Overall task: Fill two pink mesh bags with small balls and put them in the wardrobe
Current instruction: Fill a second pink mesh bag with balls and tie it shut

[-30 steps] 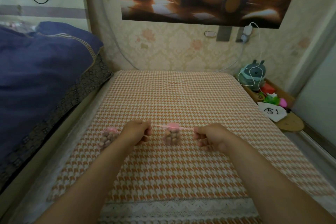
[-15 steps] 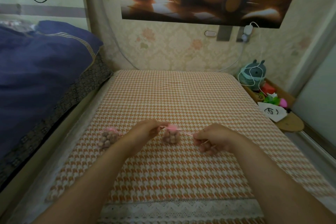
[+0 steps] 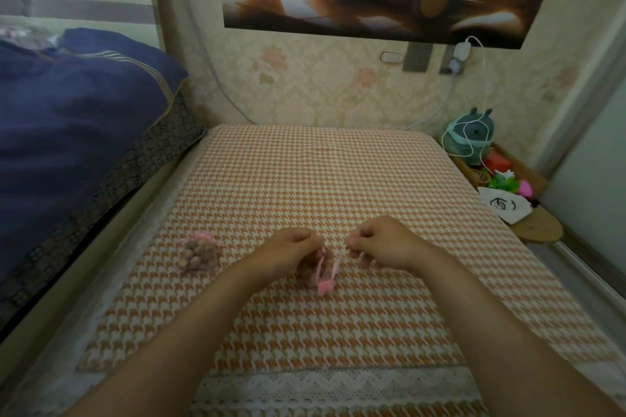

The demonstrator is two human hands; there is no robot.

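A filled pink mesh bag (image 3: 316, 273) is seen lying on the houndstooth cloth (image 3: 305, 179) between the two hands. Its far side is covered by the left hand (image 3: 288, 252), so the balls inside can barely be made out. Its thin drawstring (image 3: 336, 266) is pinched by the curled fingers of the left hand and of the right hand (image 3: 382, 244), though the fingertips are turned under and the contact itself is hidden. A second filled bag (image 3: 200, 252) is seen well apart to the left, its neck blurred.
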